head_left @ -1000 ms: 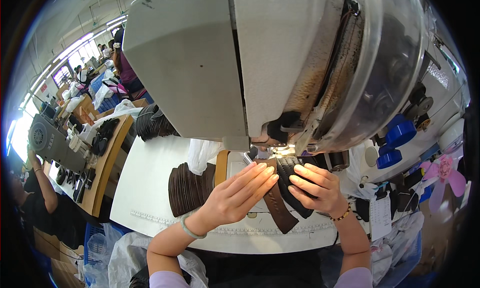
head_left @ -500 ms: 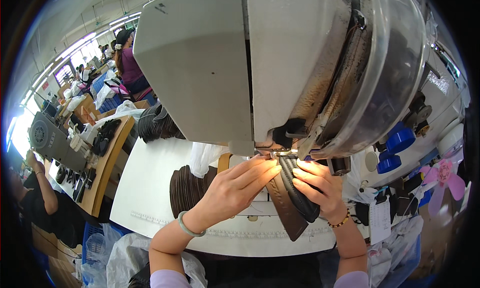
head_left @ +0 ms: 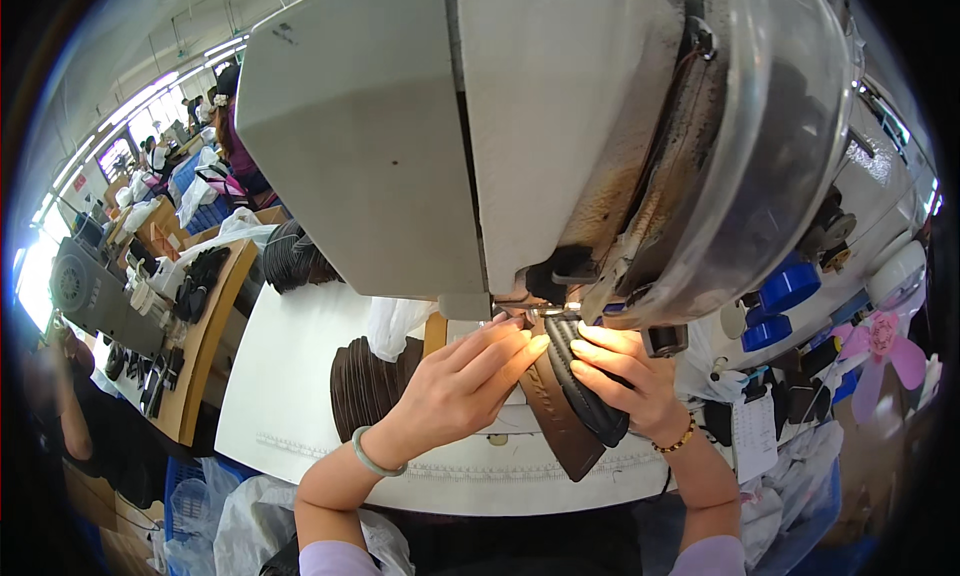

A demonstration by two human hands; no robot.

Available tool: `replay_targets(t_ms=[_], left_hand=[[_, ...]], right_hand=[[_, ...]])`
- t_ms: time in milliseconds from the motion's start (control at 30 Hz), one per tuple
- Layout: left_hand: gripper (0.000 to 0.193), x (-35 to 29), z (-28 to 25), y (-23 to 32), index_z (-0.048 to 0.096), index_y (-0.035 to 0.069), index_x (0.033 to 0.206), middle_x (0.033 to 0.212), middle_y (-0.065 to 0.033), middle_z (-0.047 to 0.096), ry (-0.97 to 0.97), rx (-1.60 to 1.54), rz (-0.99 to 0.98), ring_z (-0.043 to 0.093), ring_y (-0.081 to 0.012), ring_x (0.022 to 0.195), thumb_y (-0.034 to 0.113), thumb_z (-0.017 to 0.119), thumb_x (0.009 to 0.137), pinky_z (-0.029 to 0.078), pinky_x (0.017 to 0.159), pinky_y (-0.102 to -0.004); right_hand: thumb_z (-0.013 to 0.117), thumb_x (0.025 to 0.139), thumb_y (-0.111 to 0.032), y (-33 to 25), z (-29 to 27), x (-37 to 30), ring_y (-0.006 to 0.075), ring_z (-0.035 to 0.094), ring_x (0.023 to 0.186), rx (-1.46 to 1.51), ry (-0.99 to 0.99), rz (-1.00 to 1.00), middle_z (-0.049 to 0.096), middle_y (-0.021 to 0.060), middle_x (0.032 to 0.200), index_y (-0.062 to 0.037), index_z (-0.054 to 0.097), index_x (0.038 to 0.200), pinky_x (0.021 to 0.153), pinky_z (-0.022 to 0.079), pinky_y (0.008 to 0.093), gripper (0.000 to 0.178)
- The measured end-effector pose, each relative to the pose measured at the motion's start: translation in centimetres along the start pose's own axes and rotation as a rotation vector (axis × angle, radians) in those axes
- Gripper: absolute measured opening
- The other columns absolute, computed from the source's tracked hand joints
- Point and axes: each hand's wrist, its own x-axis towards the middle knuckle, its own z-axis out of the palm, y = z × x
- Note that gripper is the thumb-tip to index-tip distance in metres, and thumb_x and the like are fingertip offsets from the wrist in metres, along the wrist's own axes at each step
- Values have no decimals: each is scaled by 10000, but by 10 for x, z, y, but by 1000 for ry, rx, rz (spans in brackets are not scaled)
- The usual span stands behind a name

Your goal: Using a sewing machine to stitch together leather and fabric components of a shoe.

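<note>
Under the raised grey head of a sewing machine [head_left: 350, 146], two pieces lie side by side at the lit needle area. One is a brown leather strip [head_left: 562, 436] with a pointed near end; the other is a black padded strip [head_left: 588, 401] with a ribbed surface. My left hand [head_left: 455, 386] presses its fingers together on the brown strip's upper left edge. Curled against the right side of the black strip, my right hand [head_left: 637, 384] grips it between fingers and thumb. The needle and stitch point are mostly hidden by the machine and my fingertips.
A stack of dark brown strips [head_left: 365, 386] stands left of my left hand, with white plastic [head_left: 395, 326] beside it. Farther back lies a dark bundle [head_left: 292, 258]. Blue spools [head_left: 790, 288] and a pink fan [head_left: 880, 341] are at right. A co-worker sits at far left.
The view has shifted slightly, so the machine sits farther left in the picture. Both hands keep their hold, and the two strips have barely moved.
</note>
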Motion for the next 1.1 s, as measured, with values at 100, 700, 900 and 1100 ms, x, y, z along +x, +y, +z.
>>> replay_targets(t_ms=[100,700,900,1100], left_hand=[[447,0,-1,-1,617,-50,1120,1049,-121,582,-49,3,41,634,-296,1041,-9,689,681,568,853,-358],[400,-1,5,7,649,-34,1052,1015,-127,610,60,178,145,642,-272,905,66,698,668,560,770,-346],[296,-2,5,13,650,-29,1025,850,-91,622,154,59,-118,632,-219,715,21,700,738,527,642,-282],[331,-6,7,15,667,-42,1031,902,-133,701,250,-63,-108,703,-231,770,-38,695,702,559,665,-282]], right_hand=[[689,695,-143,-1,3,0,199,627,800,-21,38,8,649,2,861,-111,722,958,730,531,328,267],[695,700,-128,0,-6,7,207,611,889,-160,6,-57,647,18,947,-104,732,972,808,531,345,276],[723,758,-64,-9,-5,1,212,641,1012,-186,-5,-185,657,17,1081,-106,658,895,907,540,357,157],[695,785,-84,-13,4,-1,218,662,995,-105,61,-150,674,41,1062,-83,658,908,864,562,343,128]])
